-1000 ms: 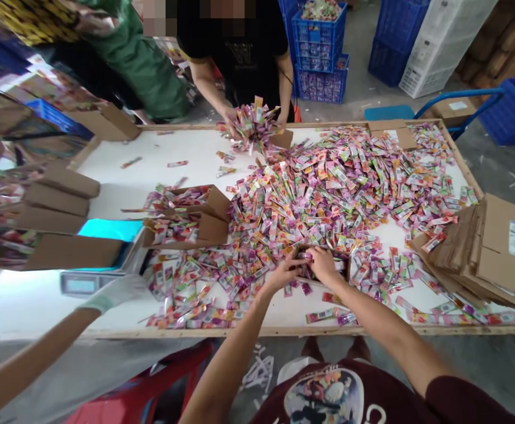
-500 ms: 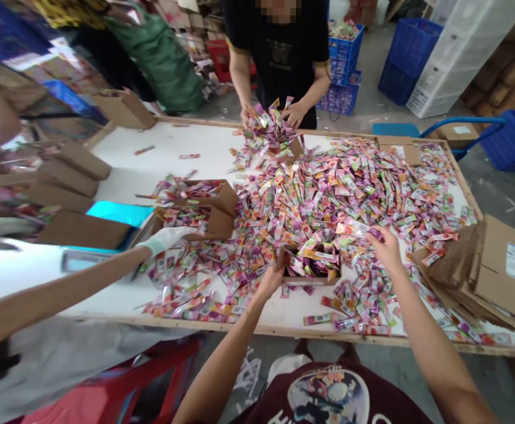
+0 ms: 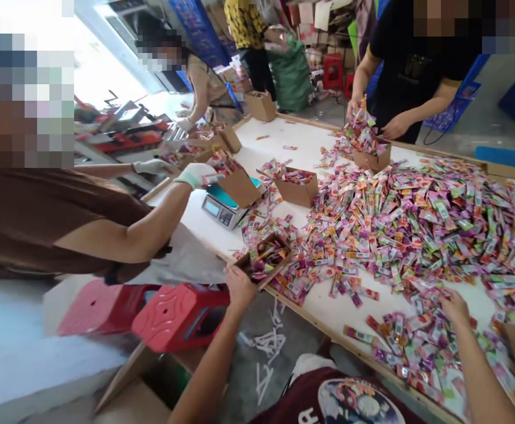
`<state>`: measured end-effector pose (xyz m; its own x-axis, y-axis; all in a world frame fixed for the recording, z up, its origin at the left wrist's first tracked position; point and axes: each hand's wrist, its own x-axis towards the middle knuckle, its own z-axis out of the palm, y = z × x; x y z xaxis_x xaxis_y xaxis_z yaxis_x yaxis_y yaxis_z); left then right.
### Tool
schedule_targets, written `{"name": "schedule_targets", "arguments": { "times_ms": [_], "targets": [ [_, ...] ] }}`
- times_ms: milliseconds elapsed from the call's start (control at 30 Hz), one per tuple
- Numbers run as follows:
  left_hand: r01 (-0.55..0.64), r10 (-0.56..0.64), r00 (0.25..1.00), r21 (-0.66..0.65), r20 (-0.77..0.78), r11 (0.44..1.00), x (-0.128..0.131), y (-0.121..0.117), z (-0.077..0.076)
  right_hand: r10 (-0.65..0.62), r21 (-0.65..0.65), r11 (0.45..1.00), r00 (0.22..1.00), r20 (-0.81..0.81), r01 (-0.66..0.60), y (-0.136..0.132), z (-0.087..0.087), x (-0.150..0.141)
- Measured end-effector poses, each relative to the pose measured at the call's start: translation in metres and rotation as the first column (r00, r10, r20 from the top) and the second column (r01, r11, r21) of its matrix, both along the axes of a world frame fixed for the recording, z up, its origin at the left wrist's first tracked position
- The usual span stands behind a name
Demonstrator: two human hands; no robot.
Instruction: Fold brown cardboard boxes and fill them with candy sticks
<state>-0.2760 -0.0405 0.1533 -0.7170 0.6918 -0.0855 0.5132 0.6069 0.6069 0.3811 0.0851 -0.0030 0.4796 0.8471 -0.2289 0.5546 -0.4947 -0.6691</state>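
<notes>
A wide white table (image 3: 284,138) with a wooden rim carries a sprawling heap of colourful sachets (image 3: 416,229), several open cardboard boxes (image 3: 296,189) stuffed with them, and a small weighing scale (image 3: 222,209) near its left edge.

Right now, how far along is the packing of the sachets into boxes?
Early. Filled boxes stand by the scale. The left hand holds a part-filled small box at the table edge; the right hand rests on loose sachets. A big pile of sachets remains.

Scale (image 3: 221,209) on worktop (image 3: 279,138) edge, box (image 3: 238,184) on it; red stools (image 3: 181,312) on floor; green sack (image 3: 291,75) behind.
</notes>
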Motion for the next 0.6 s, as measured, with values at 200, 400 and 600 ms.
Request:
{"name": "schedule_targets", "arguments": {
  "times_ms": [200, 400, 600],
  "targets": [
    [0.442, -0.596, 0.700, -0.416, -0.395, 0.795, -0.028, 0.015, -0.004, 0.044, -0.039, 0.998, 0.997, 0.058, -0.042, -0.016, -0.013, -0.036],
    [0.302, -0.521, 0.808, -0.568, -0.273, 0.766, -0.045, 0.061, -0.009, 0.120, 0.040, 0.992, 0.993, 0.012, -0.120, -0.016, -0.015, -0.063],
    [0.473, -0.638, 0.727, -0.488, -0.254, 0.733, -0.028, 0.101, -0.017, 0.054, 0.152, 0.987, 0.998, 0.024, -0.057, -0.030, -0.023, -0.065]
  ]
}}
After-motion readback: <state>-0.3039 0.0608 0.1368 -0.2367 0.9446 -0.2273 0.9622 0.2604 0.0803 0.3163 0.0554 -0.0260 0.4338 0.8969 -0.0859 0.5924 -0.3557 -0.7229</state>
